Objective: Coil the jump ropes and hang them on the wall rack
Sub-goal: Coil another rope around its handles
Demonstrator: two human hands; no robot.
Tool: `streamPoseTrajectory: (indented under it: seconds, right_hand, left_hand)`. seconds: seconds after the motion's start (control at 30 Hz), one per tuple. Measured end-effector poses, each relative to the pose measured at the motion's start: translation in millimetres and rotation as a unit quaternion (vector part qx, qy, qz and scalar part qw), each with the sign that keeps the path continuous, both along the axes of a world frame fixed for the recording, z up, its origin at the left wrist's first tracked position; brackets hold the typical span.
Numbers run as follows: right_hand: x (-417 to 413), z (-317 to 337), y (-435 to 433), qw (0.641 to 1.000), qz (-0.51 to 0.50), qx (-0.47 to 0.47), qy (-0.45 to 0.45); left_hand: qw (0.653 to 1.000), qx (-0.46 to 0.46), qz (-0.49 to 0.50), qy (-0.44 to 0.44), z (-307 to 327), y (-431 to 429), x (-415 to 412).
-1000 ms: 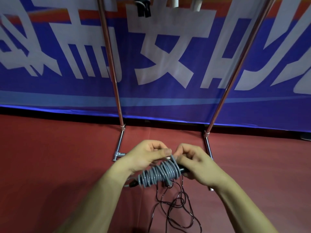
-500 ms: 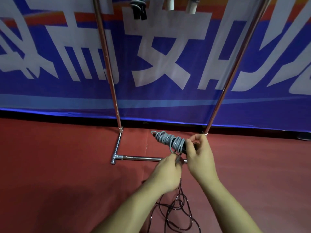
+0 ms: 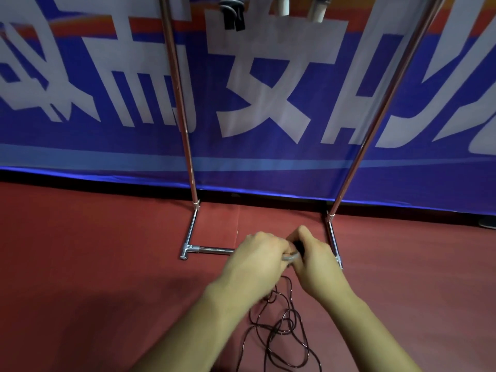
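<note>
My left hand (image 3: 257,257) and my right hand (image 3: 312,255) meet low in front of the rack, both curled round a jump rope bundle. Only a black handle tip (image 3: 298,245) and a grey bit of cord (image 3: 290,256) show between them; the coil is hidden by my fingers. A loose dark rope (image 3: 281,326) lies tangled on the red floor below my wrists. The chrome rack (image 3: 188,124) stands ahead. Coiled ropes (image 3: 232,12) hang at the top edge of the view.
A blue banner (image 3: 268,89) with large white characters covers the wall behind the rack. The rack's base bar (image 3: 212,249) lies on the red floor (image 3: 80,251) just left of my hands, its right post (image 3: 375,116) slanting up.
My hands dropped from the raised position half a second ago and closed together over the grey coil, which was plainly visible before and is now covered.
</note>
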State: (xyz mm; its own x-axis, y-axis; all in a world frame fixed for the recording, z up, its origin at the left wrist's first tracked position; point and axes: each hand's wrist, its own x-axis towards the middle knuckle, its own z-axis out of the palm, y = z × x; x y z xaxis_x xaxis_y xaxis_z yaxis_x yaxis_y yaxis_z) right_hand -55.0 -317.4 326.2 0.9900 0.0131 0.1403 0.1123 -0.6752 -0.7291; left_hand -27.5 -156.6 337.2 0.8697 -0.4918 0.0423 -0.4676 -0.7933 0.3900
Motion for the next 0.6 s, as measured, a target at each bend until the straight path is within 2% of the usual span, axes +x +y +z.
streamPoseTrajectory:
  seconds: [0.07, 0.13, 0.17, 0.23, 0.3, 0.37, 0.43, 0.5, 0.6]
  right_hand:
    - [-1, 2, -1, 0.998, 0.043, 0.045, 0.02]
    - [-2, 8, 2, 0.992, 0.07, 0.095, 0.032]
    - [-3, 12, 7, 0.989, 0.09, 0.109, 0.034]
    - [-6, 16, 15, 0.986, 0.121, 0.112, 0.031]
    - [-9, 18, 22, 0.984, 0.137, 0.11, 0.029]
    - [-11, 20, 24, 0.984, 0.137, 0.112, 0.026]
    - [-13, 24, 26, 0.983, 0.138, 0.121, 0.028]
    - [-14, 30, 26, 0.977, 0.153, 0.144, 0.04]
    - [-13, 34, 24, 0.97, 0.178, 0.143, 0.08]
  left_hand:
    - [0.989, -0.132, 0.012, 0.065, 7, 14, 7]
    - [0.964, -0.255, 0.031, 0.069, 16, 22, 10]
    - [0.958, -0.276, 0.037, 0.074, 20, 24, 9]
    - [0.959, -0.254, 0.055, 0.113, 24, 19, 7]
    - [0.955, -0.182, 0.107, 0.207, 30, 18, 7]
    - [0.941, -0.112, 0.138, 0.288, 35, 18, 5]
    - [0.923, -0.082, 0.16, 0.341, 36, 17, 5]
    - [0.905, -0.106, 0.187, 0.367, 37, 15, 4]
    - [0.858, -0.214, 0.207, 0.418, 30, 13, 2]
